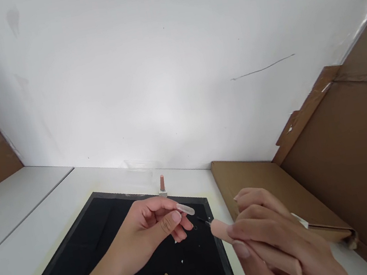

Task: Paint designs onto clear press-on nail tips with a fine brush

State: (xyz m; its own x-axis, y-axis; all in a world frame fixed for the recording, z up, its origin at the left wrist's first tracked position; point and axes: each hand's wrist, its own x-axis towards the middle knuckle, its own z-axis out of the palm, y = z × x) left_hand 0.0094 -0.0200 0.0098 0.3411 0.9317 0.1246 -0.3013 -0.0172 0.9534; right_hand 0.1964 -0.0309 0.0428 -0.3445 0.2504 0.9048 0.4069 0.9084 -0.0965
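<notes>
Head view: pinching translucent nail-shaped piece (185, 209) in left hand (149, 226), gripping pink-handled brush (276, 258) in right hand (273, 223), with bristles (202, 221) near but apart from piece.

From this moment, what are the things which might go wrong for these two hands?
The left hand pinches the small translucent piece by one end, so it might slip. The pink-handled tool in the right hand points its dark tip towards the left fingers, so it might touch them. The upright pink-topped item beyond the left hand might be knocked over.
</notes>
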